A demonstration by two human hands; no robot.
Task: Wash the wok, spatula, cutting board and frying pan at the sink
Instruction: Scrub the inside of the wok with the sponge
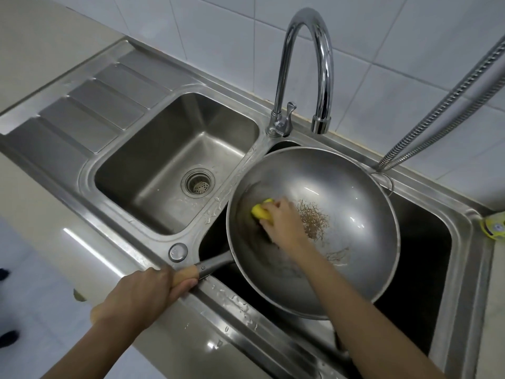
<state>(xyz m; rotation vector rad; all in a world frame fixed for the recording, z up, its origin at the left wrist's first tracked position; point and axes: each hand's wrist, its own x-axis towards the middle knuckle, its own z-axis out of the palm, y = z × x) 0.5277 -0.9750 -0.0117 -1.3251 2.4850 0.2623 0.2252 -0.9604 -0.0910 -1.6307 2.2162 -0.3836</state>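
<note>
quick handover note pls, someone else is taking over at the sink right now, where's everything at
Left hand: gripping the wok's wooden handle, holding the wok over the right basin.
Right hand: pressing a yellow sponge against the wok's inner wall.
Done: scrubbing is under way; no water runs from the tap.
Left: brown residue at the wok's centre, then a rinse. The spatula, cutting board and frying pan are not in view. The left basin holds nothing.

The wok [328,214] sits over the right basin [426,242], the sponge [261,212] inside it under the right hand's fingers [273,207]. Left of them lies the empty basin [175,165]; behind, the tap [306,69].
</note>
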